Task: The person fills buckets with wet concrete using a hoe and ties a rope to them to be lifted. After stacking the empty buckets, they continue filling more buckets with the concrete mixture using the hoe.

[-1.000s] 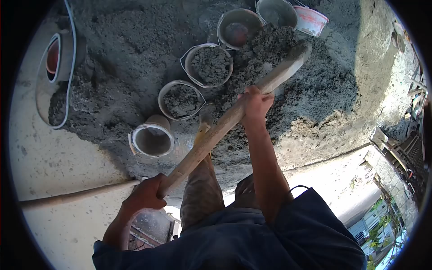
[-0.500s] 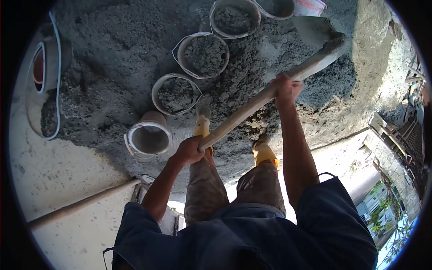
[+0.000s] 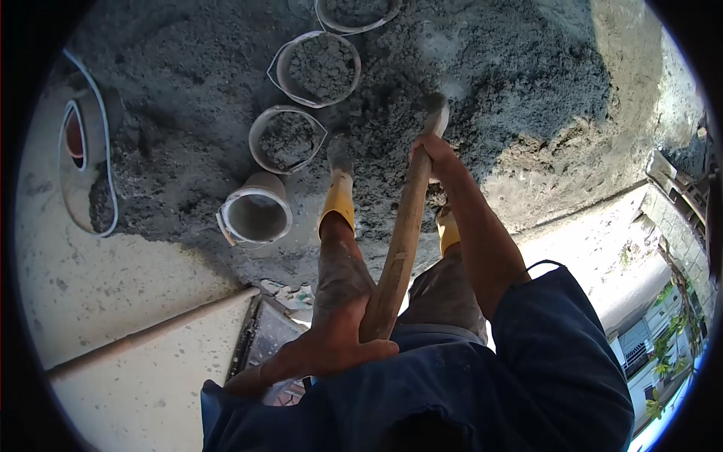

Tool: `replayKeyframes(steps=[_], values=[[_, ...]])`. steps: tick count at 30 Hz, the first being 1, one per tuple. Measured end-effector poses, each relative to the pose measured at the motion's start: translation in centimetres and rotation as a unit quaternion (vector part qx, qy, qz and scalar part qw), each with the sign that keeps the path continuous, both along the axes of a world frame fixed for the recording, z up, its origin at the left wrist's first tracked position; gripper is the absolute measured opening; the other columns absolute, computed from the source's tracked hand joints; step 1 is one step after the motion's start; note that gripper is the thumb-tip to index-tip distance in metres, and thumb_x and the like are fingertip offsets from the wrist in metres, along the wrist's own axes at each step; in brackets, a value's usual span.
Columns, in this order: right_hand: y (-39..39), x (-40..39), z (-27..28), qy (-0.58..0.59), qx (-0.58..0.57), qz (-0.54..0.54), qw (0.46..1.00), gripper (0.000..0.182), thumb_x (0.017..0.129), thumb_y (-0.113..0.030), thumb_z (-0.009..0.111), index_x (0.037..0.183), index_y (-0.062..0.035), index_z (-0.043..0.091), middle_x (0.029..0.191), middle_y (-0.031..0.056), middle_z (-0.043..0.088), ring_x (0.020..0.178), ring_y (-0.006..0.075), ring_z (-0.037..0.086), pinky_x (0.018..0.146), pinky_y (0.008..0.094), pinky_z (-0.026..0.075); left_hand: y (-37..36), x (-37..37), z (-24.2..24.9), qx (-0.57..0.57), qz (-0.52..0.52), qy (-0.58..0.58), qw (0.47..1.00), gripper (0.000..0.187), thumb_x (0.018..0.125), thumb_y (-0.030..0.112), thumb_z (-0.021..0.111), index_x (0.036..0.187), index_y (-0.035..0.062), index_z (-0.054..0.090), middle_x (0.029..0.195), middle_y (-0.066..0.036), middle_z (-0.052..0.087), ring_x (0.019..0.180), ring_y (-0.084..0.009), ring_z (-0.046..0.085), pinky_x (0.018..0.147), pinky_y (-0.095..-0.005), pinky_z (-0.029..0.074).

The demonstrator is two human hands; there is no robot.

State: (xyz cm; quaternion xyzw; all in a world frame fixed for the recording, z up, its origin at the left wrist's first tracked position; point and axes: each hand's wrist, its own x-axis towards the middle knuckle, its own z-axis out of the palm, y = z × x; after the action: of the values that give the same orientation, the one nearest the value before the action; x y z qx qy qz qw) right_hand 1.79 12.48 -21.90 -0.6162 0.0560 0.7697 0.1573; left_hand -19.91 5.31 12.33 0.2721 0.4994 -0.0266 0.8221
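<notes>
My right hand [image 3: 435,157] is closed around the wooden handle of a shovel [image 3: 404,233], near its lower part. At the handle's butt end, close to my waist, my left hand [image 3: 339,343] rests against the wood with its thumb stretched out; its fingers lie partly behind the handle. The shovel's blade is hidden at the wet grey mix [image 3: 512,83] beyond my right hand. Left of the handle stand a bucket [image 3: 282,170] and a second bucket [image 3: 286,96], both filled with mix. Nearer to me a tilted bucket [image 3: 282,197] shows a hollow inside.
Another filled bucket [image 3: 392,16] stands at the top edge. My yellow boots [image 3: 338,203] are among the mix and buckets. On the left are a pale hose-like loop [image 3: 105,143] and a pole [image 3: 151,331]. Planks and debris [image 3: 681,184] lie at the far right.
The shovel has swung from a slant toward the upper right to nearly upright in view, its blade now out of sight. Both hands have come lower and nearer my body; my left thumb has spread.
</notes>
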Motion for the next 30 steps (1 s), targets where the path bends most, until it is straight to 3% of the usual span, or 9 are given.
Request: replayKeyframes(steps=[3,5,12,14,16,17,19,24,30], values=[[2.1,0.8,4.6,-0.004,-0.027,-0.05,0.998,0.012,0.076,-0.006,0.056,0.085,0.0009,0.051,0.072,0.0127,0.053,0.064,0.0238,0.055,0.061,0.0402,0.048,5.0,-2.0,2.4,-0.031,0.012,-0.063,0.997,0.062,0.078,0.034,0.067,0.119,-0.0061,0.042,0.091,-0.014,0.054,0.089,-0.0194,0.055,0.077,-0.0333,0.046],[2.9,0.6,5.9,0.002,-0.027,-0.09,0.996,0.014,0.077,-0.007,0.053,0.088,-0.0018,0.047,0.073,0.0113,0.049,0.065,0.0236,0.053,0.062,0.0396,0.048,8.0,-4.3,3.6,-0.148,-0.006,-0.104,0.983,0.059,0.079,0.035,0.066,0.115,-0.0058,0.043,0.086,-0.011,0.053,0.082,-0.0192,0.056,0.071,-0.0322,0.046],[5.8,-5.0,15.8,-0.117,0.121,-0.217,0.962,0.012,0.078,-0.003,0.052,0.087,0.0,0.046,0.074,0.0118,0.048,0.058,0.0229,0.055,0.054,0.0366,0.049,7.0,-14.7,7.3,-0.095,-0.106,-0.086,0.986,0.058,0.073,0.033,0.068,0.111,-0.0037,0.045,0.084,-0.012,0.054,0.073,-0.0197,0.057,0.064,-0.0334,0.046],[6.2,-9.5,19.6,-0.129,0.157,-0.222,0.954,0.013,0.077,-0.003,0.054,0.086,0.0002,0.046,0.073,0.0116,0.049,0.057,0.0228,0.055,0.054,0.0366,0.05,5.0,-18.6,7.7,0.105,-0.217,0.017,0.97,0.053,0.065,0.028,0.07,0.107,0.0016,0.05,0.083,-0.013,0.059,0.072,-0.0252,0.061,0.065,-0.0358,0.047],[6.4,-14.1,19.5,-0.133,0.211,-0.242,0.938,0.019,0.074,-0.001,0.057,0.089,0.0004,0.045,0.071,0.0111,0.05,0.055,0.0227,0.056,0.054,0.0362,0.05,3.1,-21.6,6.7,0.07,-0.28,0.203,0.936,0.045,0.06,0.021,0.069,0.1,0.0067,0.056,0.082,-0.014,0.062,0.075,-0.0303,0.063,0.069,-0.0377,0.048],[6.3,-16.3,18.9,-0.121,0.23,-0.252,0.932,0.025,0.072,0.0,0.059,0.092,0.0005,0.044,0.07,0.0109,0.051,0.054,0.0228,0.057,0.054,0.0359,0.051,2.5,-22.7,4.9,0.053,-0.255,0.294,0.92,0.037,0.06,0.017,0.067,0.095,0.0093,0.059,0.08,-0.013,0.064,0.078,-0.0321,0.063,0.069,-0.0389,0.048],[6.7,-21.1,16.0,-0.098,0.267,-0.275,0.919,0.016,0.072,0.003,0.059,0.085,0.0005,0.05,0.072,0.0097,0.054,0.061,0.0233,0.059,0.058,0.0385,0.051,-2.5,-27.8,-4.4,0.18,-0.252,0.436,0.845,0.032,0.065,0.011,0.063,0.097,0.0123,0.061,0.084,-0.014,0.065,0.08,-0.0351,0.063,0.069,-0.0416,0.05],[8.6,-25.1,8.3,-0.096,0.324,-0.281,0.898,0.022,0.069,0.005,0.06,0.086,-0.0001,0.049,0.074,0.0115,0.057,0.062,0.024,0.06,0.063,0.0369,0.05,-5.9,-33.2,-25.8,0.315,-0.191,0.509,0.778,0.034,0.068,0.01,0.062,0.1,0.0189,0.06,0.092,-0.013,0.065,0.088,-0.0362,0.062,0.074,-0.046,0.05],[7.4,-16.3,10.6,-0.187,0.29,-0.255,0.903,0.018,0.071,0.003,0.059,0.084,0.0002,0.048,0.069,0.0117,0.058,0.057,0.0231,0.059,0.057,0.0368,0.05,-5.2,-24.3,-29.6,0.379,-0.145,0.372,0.835,0.033,0.064,0.01,0.065,0.097,0.0127,0.061,0.09,-0.014,0.063,0.09,-0.0341,0.061,0.075,-0.0425,0.049]])
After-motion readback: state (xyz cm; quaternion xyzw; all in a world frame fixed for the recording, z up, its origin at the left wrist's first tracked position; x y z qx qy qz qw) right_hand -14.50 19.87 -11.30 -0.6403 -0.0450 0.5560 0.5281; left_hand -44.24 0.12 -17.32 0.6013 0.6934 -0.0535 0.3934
